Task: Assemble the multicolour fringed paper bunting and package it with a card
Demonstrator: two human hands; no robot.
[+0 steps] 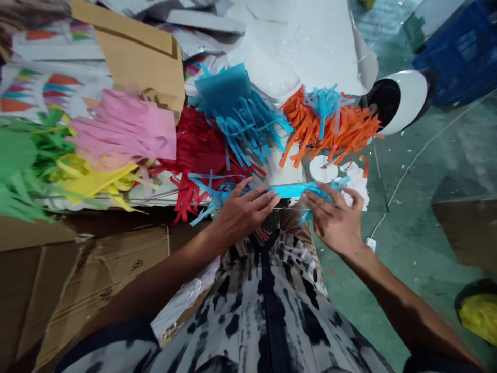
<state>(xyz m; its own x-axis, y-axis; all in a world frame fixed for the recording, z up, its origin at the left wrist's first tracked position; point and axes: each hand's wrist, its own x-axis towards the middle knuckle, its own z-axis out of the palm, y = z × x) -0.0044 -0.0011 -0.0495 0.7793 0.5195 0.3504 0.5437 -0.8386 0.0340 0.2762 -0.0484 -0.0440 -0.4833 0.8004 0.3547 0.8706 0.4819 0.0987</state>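
Note:
A light blue tissue-paper fringe (pixel 292 191) is stretched sideways at the table's near edge, with its cut strands hanging at both ends. My left hand (pixel 250 204) is closed on its left part, fingers together over the band. Around the right end, the fingers of my right hand (pixel 337 213) are bent and closed on the paper. Both thumbs are mostly hidden. Just beyond my hands lie a darker blue fringe bundle (pixel 236 106), a red fringe bundle (pixel 202 140) and an orange fringe bundle (pixel 341 127) with some light blue strands on top.
Pink fringe (pixel 128 127), yellow fringe (pixel 93 178) and green fringe (pixel 19 166) cover the table's left side, near a brown cardboard piece (pixel 143 62). A white disc (pixel 324 170) lies by my right hand. Cardboard boxes (pixel 116 274) stand below left; a white cable (pixel 413 160) crosses the floor.

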